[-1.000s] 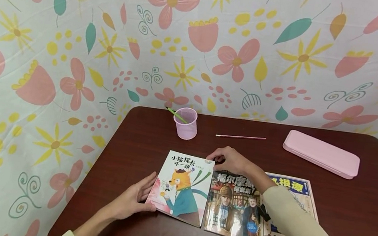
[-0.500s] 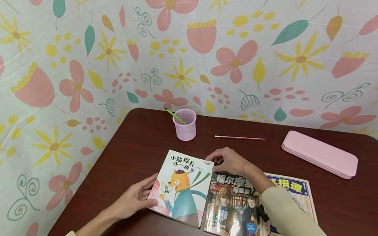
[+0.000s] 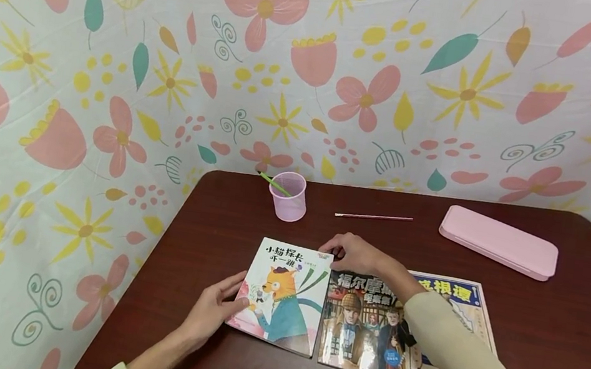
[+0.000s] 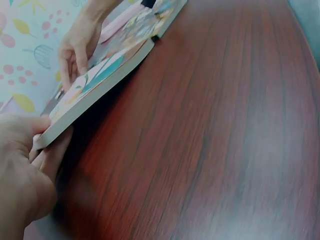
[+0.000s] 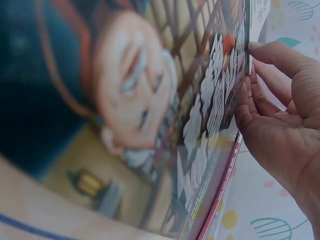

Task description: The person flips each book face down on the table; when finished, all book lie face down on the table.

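A white picture book [image 3: 280, 296] with an orange cat in a blue coat lies at the table's middle left. My left hand [image 3: 212, 308] holds its lower left side, thumb over the cover and fingers underneath; in the left wrist view, the book's page edge [image 4: 97, 95] shows above a dark gap. With thumb and fingertips, my right hand [image 3: 356, 255] pinches the book's upper right corner. Close along its right side lies a glossy book with costumed figures [image 3: 360, 329], overlapping a blue-and-cream book [image 3: 482, 311] partly hidden by my right sleeve.
Behind the books stands a lilac cup [image 3: 289, 207] holding a green pencil [image 3: 275, 183]. A thin pink stick [image 3: 373, 217] lies to its right. A pink pencil case [image 3: 498, 241] rests at the back right. A flowered cloth [image 3: 180, 36] hangs behind the table [image 3: 200, 215].
My left thumb has slid slightly up along the white book's left edge. Both hands stay at the book, and the other things keep their places; the head view shifts slightly.
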